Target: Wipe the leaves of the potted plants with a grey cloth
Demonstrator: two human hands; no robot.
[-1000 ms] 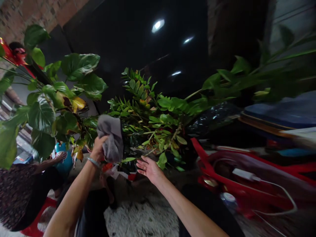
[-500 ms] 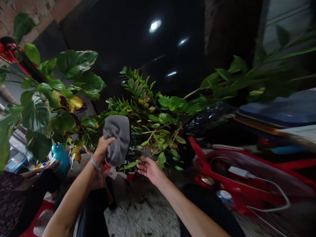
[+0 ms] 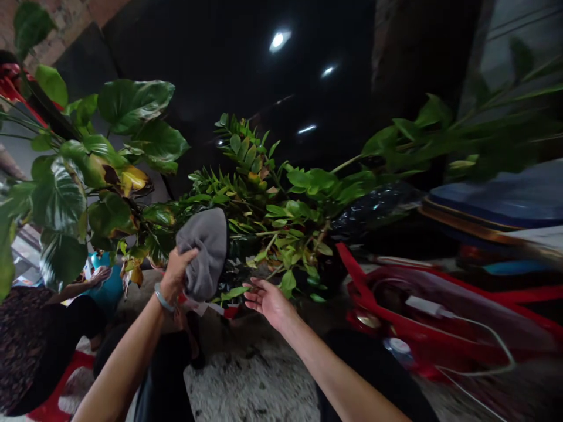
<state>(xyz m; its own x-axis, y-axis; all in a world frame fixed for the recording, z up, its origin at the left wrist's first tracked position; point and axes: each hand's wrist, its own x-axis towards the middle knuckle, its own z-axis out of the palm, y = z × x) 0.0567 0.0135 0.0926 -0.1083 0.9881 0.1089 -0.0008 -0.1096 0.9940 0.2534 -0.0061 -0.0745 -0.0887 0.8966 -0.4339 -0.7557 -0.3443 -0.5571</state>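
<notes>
My left hand point(image 3: 175, 274), with a pale bangle at the wrist, grips a grey cloth point(image 3: 204, 252) in front of the leaves. The cloth hangs bunched, its folds gathered at my thumb. Lower and to the right, my right hand point(image 3: 270, 302) is palm up, its fingertips pinching the end of a long green leaf point(image 3: 233, 293). Part of that grip is hard to make out. Behind both hands grows a bushy potted plant point(image 3: 299, 220) with glossy green leaves and some yellowed ones. Its pot is mostly hidden in shadow.
A large-leaved plant point(image 3: 59, 196) fills the left side. At the right, a red plastic chair point(image 3: 422, 316) holds a white charger point(image 3: 424, 306) with a cable. Another person point(image 3: 33, 346) sits at lower left by a red stool point(image 3: 65, 387). A shiny dark panel point(image 3: 246, 70) stands behind.
My left hand and the cloth have shifted slightly left, and the cloth has tilted. My right hand stays almost where it was at the leaf. The seated person has moved a little.
</notes>
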